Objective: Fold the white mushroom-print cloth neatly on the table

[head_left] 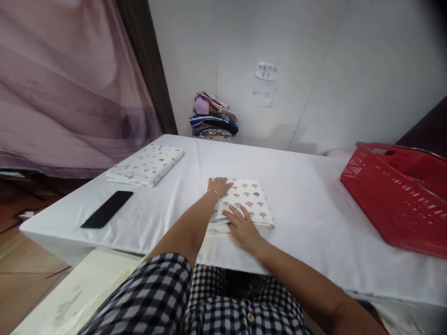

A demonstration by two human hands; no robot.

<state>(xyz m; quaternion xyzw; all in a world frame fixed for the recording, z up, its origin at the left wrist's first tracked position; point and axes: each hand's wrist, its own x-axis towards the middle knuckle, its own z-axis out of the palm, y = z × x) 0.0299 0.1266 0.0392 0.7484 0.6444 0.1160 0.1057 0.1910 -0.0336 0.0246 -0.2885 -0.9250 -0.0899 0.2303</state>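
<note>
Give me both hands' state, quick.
Left hand: open, flat on the far left corner of the folded cloth.
Right hand: open, palm down on the cloth's near edge, gripping nothing.

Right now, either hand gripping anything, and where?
Nothing gripped. Both lie flat on the folded white mushroom-print cloth: left hand on its far-left corner, right hand on its near edge.

A white wall [314,56] stood behind the white-clothed table [307,195]. A mauve curtain [70,79] hung left, above brown floor [21,274].
</note>
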